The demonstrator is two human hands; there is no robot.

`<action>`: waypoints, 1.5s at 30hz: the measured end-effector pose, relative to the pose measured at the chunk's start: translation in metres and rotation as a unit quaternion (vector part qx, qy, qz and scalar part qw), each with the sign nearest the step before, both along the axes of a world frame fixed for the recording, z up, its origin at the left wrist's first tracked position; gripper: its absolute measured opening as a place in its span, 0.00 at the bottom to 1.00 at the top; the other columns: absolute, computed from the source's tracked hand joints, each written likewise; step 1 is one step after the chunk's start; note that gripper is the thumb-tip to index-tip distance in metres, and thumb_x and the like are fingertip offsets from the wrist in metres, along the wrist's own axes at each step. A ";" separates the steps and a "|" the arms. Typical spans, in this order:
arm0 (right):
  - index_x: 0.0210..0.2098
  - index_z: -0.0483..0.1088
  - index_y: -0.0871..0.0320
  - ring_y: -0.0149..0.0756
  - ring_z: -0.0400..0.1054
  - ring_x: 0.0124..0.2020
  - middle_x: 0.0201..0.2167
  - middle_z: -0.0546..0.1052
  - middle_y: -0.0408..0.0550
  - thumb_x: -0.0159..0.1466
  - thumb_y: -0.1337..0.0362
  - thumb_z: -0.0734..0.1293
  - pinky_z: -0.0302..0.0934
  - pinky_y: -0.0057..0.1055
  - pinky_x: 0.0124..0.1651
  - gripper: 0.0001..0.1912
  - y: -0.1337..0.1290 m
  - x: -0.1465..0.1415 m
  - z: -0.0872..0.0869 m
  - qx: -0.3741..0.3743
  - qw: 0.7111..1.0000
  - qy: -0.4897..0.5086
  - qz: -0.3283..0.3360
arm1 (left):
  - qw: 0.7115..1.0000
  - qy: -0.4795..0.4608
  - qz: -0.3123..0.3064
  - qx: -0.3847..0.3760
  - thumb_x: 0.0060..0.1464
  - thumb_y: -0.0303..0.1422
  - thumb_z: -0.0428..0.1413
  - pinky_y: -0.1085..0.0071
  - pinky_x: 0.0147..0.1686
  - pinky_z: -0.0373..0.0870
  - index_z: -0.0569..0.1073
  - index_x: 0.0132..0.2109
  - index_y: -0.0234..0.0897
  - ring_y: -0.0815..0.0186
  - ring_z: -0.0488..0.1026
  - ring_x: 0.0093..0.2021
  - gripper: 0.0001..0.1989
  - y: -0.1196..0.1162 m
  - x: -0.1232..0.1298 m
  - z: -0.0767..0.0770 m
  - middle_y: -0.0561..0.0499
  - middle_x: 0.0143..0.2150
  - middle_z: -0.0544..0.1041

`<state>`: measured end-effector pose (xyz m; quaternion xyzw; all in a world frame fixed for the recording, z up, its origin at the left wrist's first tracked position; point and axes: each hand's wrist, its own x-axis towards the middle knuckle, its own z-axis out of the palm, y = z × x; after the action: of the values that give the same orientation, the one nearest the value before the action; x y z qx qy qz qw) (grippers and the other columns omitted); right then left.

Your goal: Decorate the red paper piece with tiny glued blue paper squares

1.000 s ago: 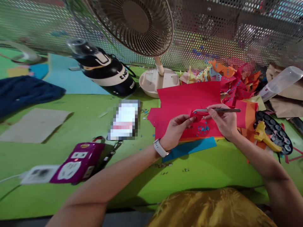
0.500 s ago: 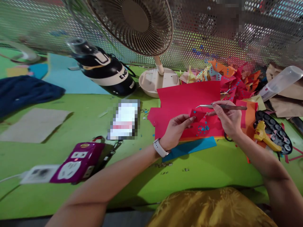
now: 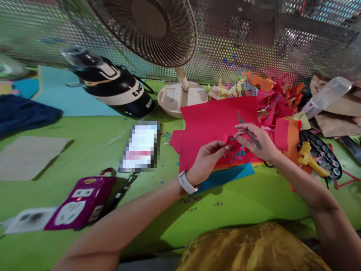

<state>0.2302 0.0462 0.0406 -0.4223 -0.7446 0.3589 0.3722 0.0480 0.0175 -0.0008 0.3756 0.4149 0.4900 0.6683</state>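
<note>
Between its thumb and fingers, my left hand (image 3: pixel 207 160) pinches a small red paper piece (image 3: pixel 229 141) that bears a tiny blue bit. My right hand (image 3: pixel 256 141) holds metal tweezers (image 3: pixel 249 133), their tips pointing up and away, while its thumb and fingertips are beside the red piece. Under both hands lie large red sheets (image 3: pixel 208 118). Several tiny blue bits (image 3: pixel 239 152) are scattered on the red paper just below the small piece. A blue strip (image 3: pixel 225 177) lies along the near edge of the sheets.
A fan (image 3: pixel 183 99) and a black bottle (image 3: pixel 121 90) stand behind. To the left are a phone (image 3: pixel 141 145) and a purple power strip (image 3: pixel 84 199). Cut paper (image 3: pixel 273 98) is heaped behind right; a yellow glue gun (image 3: pixel 311 160) lies on a black palette (image 3: pixel 334 162).
My right hand has turned and moved left; the tweezers have swung from nearly level to pointing up and away. Its fingertips are now closer to the red piece. The view has shifted slightly.
</note>
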 end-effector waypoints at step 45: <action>0.48 0.69 0.59 0.28 0.68 0.29 0.30 0.74 0.44 0.62 0.60 0.66 0.64 0.27 0.35 0.16 -0.008 -0.008 -0.010 -0.050 0.998 -0.009 0.037 | 0.991 -0.080 0.070 -0.082 0.33 0.32 0.71 0.72 0.35 0.72 0.74 0.24 0.35 0.69 0.76 0.29 0.13 0.001 0.004 -0.003 0.53 0.27 0.79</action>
<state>0.2223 0.0378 0.0304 -0.4155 -0.7439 0.4060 0.3303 0.0522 0.0187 -0.0039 0.2498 0.4243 0.5284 0.6917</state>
